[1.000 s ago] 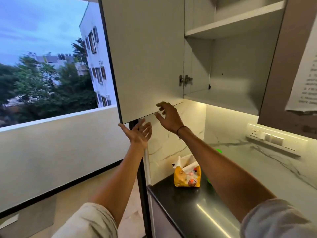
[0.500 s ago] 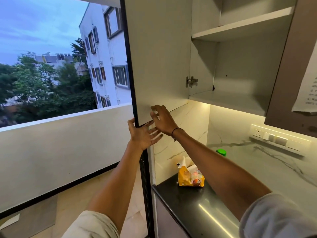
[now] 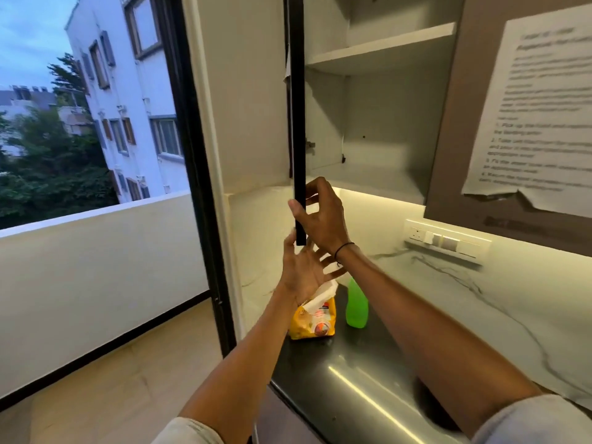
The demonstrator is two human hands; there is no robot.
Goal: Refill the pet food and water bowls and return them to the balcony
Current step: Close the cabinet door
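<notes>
Both my hands are up at the bottom edge of the open cabinet door.

My left hand (image 3: 302, 270) is released, palm open and fingers spread, just under the lower corner of the cabinet door (image 3: 299, 155), which I see edge-on as a dark strip. My right hand (image 3: 323, 216) is just above it, thumb and fingers curled around that door edge, a black band on the wrist. Below my left hand on the dark counter (image 3: 362, 376) sits the yellow pet food bag (image 3: 315, 322), its top torn open, with a green bottle (image 3: 356, 304) just beside it under my right wrist. Beyond my right hand the cabinet shelves (image 3: 381, 49) stand bare, and a printed sheet (image 3: 538, 116) hangs on the neighbouring door. Far out past my left arm is the balcony wall (image 3: 96, 277).
</notes>
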